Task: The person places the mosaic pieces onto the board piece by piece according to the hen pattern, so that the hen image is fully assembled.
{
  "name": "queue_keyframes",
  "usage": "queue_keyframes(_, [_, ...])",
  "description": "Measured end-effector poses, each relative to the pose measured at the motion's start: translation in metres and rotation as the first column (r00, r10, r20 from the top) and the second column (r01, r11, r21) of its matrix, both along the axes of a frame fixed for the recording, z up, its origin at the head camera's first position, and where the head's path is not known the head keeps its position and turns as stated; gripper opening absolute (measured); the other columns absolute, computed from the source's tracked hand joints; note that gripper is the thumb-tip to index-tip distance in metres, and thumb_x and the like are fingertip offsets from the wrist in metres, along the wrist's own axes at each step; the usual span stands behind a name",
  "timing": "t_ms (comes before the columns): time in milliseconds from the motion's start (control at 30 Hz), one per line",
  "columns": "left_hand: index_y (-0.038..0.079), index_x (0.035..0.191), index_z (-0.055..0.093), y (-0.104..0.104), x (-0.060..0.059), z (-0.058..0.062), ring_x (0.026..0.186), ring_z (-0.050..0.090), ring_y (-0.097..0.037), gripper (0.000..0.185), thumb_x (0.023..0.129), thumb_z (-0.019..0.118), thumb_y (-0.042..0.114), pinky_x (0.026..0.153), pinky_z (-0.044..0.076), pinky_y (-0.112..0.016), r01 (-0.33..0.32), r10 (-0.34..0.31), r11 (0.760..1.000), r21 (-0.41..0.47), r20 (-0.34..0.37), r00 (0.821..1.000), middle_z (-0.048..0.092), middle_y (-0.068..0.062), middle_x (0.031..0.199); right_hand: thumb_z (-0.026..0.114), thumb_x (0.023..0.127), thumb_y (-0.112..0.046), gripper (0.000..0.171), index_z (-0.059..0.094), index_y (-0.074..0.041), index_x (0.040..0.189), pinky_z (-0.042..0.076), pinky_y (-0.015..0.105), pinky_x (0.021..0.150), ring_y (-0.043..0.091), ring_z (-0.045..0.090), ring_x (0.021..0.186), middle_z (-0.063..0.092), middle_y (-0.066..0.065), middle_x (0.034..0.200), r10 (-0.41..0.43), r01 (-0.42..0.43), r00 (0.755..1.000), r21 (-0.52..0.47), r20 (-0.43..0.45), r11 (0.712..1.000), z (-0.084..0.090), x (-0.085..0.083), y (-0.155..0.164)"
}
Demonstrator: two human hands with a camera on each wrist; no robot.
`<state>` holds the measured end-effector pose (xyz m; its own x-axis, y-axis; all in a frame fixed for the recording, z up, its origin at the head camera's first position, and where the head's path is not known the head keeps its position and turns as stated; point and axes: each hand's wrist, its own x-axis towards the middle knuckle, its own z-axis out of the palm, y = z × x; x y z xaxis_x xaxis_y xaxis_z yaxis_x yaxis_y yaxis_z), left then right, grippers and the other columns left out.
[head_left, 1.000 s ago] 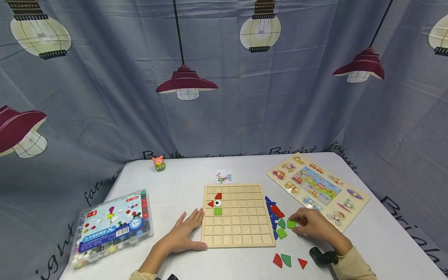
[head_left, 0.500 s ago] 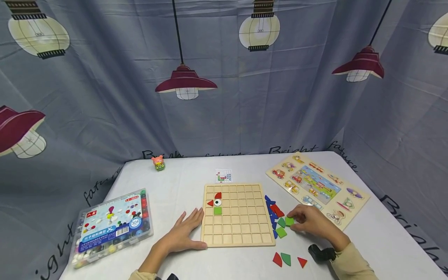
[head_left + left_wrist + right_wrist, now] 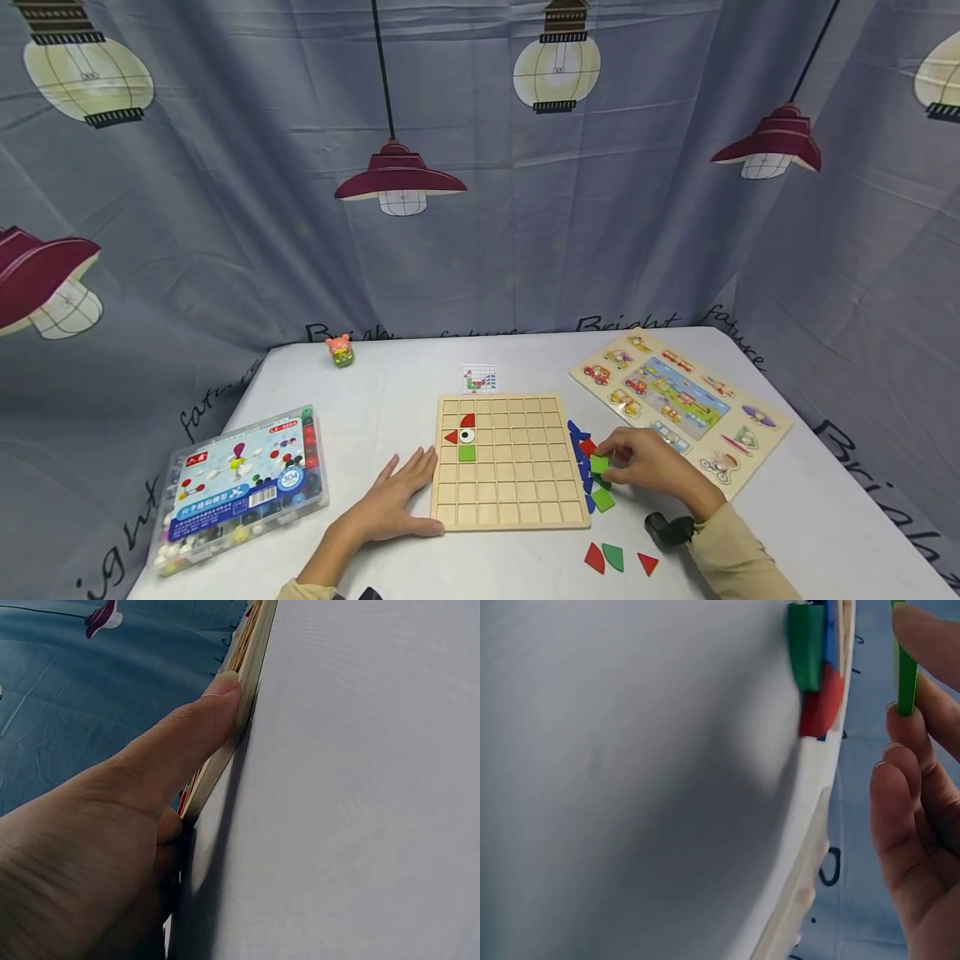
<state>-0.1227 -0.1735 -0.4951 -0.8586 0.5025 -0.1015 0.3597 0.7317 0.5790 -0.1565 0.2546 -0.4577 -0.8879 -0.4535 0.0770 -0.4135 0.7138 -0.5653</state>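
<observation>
My right hand pinches a light green square tile between thumb and fingers, above the loose pieces; in the right wrist view the tile is edge-on and clear of the table. My left hand lies with fingers spread at the left side of the wooden grid board, its thumb touching the board's edge. Towards the board's upper left sit a red quarter-round piece, a red triangle, a white eye tile and a green square.
Blue pieces, a red piece and another green square lie right of the board. Nearer are a red triangle and a dark green piece. Around stand a pattern card, picture puzzle, plastic case and figurine.
My right hand has lifted the light green square tile and moved left with it, over the loose pieces towards the board. My left hand has stayed in place.
</observation>
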Motion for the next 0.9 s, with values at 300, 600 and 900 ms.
queue_keyframes(300, [0.005,0.153,0.026,0.000,0.000,0.000,0.152,0.013,-0.032,0.110,0.073,0.074,0.062,0.123,-0.003,-0.057,0.000,0.000,1.000,0.002,0.001,1.000,0.020,-0.011,0.163,0.081,0.076,-0.015,0.022,0.075,-0.015,0.098,0.044,0.017,0.062,0.006,0.050,0.072,0.063,-0.006,0.081,0.030,-0.029,0.999,-0.022,0.013,0.999,0.006,-0.008,-0.020])
queue_keyframes(600, [0.004,0.153,0.025,0.000,0.001,-0.002,0.152,0.013,-0.032,0.110,0.074,0.073,0.062,0.122,-0.004,-0.057,0.007,-0.007,1.000,0.008,-0.007,1.000,0.020,-0.012,0.163,0.082,0.075,-0.016,0.023,0.075,-0.013,0.097,0.043,0.017,0.058,0.004,0.048,0.069,0.061,0.001,0.079,0.089,-0.089,0.996,-0.039,-0.002,0.995,0.008,-0.014,-0.039])
queue_keyframes(900, [0.004,0.153,0.026,0.001,0.001,0.001,0.152,0.014,-0.032,0.109,0.074,0.074,0.061,0.123,-0.002,-0.057,0.007,-0.006,1.000,0.000,-0.013,1.000,0.020,-0.012,0.162,0.081,0.077,-0.019,0.022,0.075,-0.016,0.098,0.048,0.019,0.063,0.006,0.053,0.074,0.067,-0.006,0.090,0.142,-0.142,0.990,-0.049,0.005,0.989,0.013,-0.020,-0.068])
